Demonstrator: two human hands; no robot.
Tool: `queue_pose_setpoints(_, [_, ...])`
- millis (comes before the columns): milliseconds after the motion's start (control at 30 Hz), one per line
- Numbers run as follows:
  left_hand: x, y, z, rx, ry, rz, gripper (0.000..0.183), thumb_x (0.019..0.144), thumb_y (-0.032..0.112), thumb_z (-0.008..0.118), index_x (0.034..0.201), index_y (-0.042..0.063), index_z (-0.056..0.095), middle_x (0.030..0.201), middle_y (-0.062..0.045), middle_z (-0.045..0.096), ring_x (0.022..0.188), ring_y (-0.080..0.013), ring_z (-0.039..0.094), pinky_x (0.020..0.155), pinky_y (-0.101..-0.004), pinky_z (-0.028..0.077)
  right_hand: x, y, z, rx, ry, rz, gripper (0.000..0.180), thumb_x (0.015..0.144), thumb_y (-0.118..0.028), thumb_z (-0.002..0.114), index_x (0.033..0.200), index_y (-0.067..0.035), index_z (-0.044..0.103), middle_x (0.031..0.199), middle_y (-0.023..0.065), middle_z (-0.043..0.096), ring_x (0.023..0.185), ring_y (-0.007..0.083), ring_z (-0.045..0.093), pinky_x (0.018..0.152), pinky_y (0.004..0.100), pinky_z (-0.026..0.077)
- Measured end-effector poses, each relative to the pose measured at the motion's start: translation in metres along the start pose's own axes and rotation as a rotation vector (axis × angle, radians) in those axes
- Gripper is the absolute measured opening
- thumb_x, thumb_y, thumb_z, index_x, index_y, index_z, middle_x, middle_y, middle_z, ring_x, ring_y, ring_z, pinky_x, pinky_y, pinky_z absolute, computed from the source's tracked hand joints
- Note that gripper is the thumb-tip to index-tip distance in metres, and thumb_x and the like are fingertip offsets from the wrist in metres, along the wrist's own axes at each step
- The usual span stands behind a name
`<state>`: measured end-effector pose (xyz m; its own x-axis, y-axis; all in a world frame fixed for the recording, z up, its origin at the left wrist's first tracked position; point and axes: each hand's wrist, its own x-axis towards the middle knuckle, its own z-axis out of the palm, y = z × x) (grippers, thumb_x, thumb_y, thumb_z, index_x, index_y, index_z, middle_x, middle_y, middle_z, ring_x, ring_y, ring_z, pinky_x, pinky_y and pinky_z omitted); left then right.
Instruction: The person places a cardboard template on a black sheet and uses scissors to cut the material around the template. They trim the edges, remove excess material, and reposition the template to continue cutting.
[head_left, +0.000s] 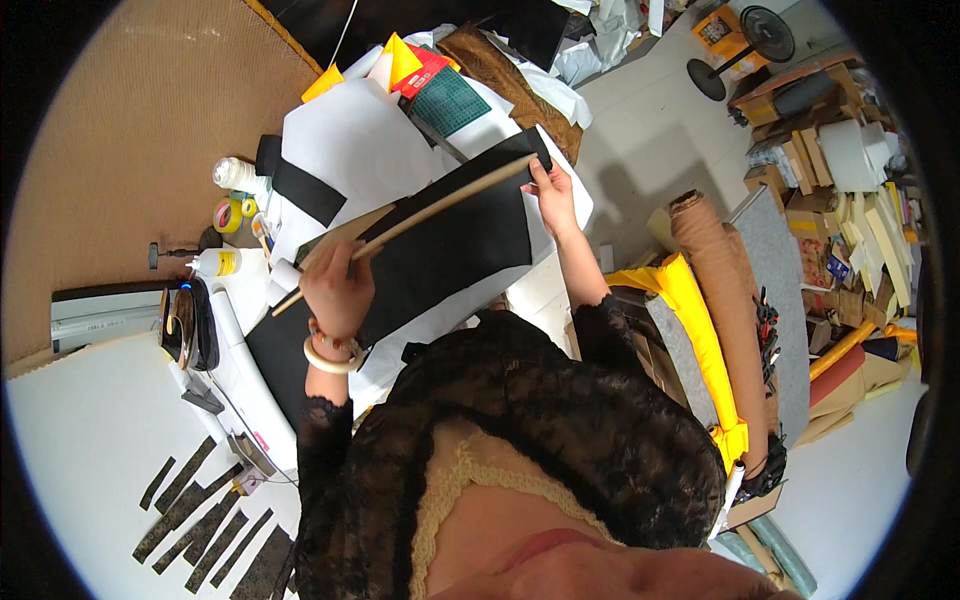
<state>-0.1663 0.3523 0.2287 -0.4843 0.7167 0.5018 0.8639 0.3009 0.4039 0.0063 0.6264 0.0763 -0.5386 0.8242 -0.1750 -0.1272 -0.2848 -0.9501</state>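
Note:
A long, narrow tan strip (450, 196) runs slantwise over a black sheet (450, 262) on the table before me. My left hand (339, 289) is closed around the strip near its lower end, with bracelets at the wrist. At the strip's upper end, my right hand (553, 196) pinches it together with the edge of a black piece (517, 154) lying along it. A wider tan piece (349, 232) shows beyond my left hand. White paper (352, 142) lies on the far side, with a smaller black strip (307, 191) on it.
A green cutting mat (450, 101) and a metal ruler (439, 140) lie at the far side. To the left stand tape rolls (227, 215), a glue bottle (217, 262) and a white roll (251, 375). Yellow fabric (694, 322) and a brown fabric roll (720, 300) are at the right.

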Motion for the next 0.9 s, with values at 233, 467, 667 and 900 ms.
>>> queue_pose_setpoints(233, [-0.037,0.014,-0.017,0.012,0.077,0.089,0.025,0.061,-0.01,0.059,0.083,0.002,0.065,0.081,-0.011,0.068,0.078,-0.0301,0.068,0.071,-0.0363,0.055,-0.028,-0.021,0.006,0.076,-0.009,-0.121,0.033,0.1,-0.02,0.049,0.131,-0.009,0.054,0.104,-0.0032,0.065,0.084,0.0033,0.057,0.065,0.0189,0.047])
queue_pose_setpoints(467, [-0.05,0.018,-0.019,-0.014,0.117,0.027,0.027,0.059,-0.01,0.058,0.083,0.001,0.065,0.081,-0.012,0.069,0.079,-0.0302,0.068,0.073,-0.0368,0.055,-0.031,-0.023,0.006,0.277,-0.036,-0.048,0.018,0.098,-0.02,0.053,0.107,-0.008,0.064,0.096,-0.0025,0.068,0.077,0.004,0.061,0.063,0.0191,0.049])
queue_pose_setpoints(667, [-0.05,0.015,-0.018,-0.018,0.11,0.061,0.031,0.057,-0.01,0.059,0.085,0.0,0.065,0.082,-0.012,0.068,0.079,-0.0304,0.068,0.072,-0.0371,0.055,-0.029,-0.022,0.007,0.273,-0.004,-0.03,0.022,0.097,-0.019,0.055,0.114,-0.007,0.063,0.097,-0.0013,0.068,0.076,0.0046,0.061,0.061,0.0188,0.049])
queue_pose_setpoints(900, [-0.043,0.013,-0.016,-0.052,0.117,0.064,0.031,0.057,-0.01,0.058,0.085,0.001,0.065,0.083,-0.012,0.068,0.079,-0.0299,0.068,0.073,-0.0371,0.055,-0.028,-0.03,0.014,0.279,0.011,-0.116,0.025,0.096,-0.016,0.056,0.119,-0.007,0.061,0.099,-0.0007,0.067,0.08,0.0047,0.06,0.062,0.0194,0.049])
